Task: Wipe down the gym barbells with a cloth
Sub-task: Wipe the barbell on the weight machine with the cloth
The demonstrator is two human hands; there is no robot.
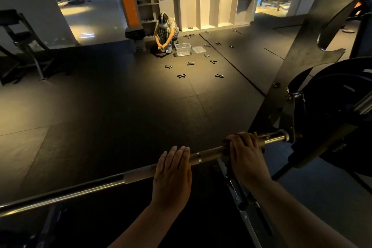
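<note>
**Left grip (173,175) flat, right grip (244,151) wrapped on the barbell (80,186)**

Left grip lies flat across the bar with straight fingers, holding nothing. Just beside it, right grip curls over the bar, and a dark fold that looks like the cloth (228,141) shows under its fingers. The barbell runs from lower left up to a black plate (332,106) at the right, seated in a rack. I judge it to be stiff, heavy steel. Its smooth stretches look slick and the knurled bands should bite better, so take hold there. No brand or writing can be read.
</note>
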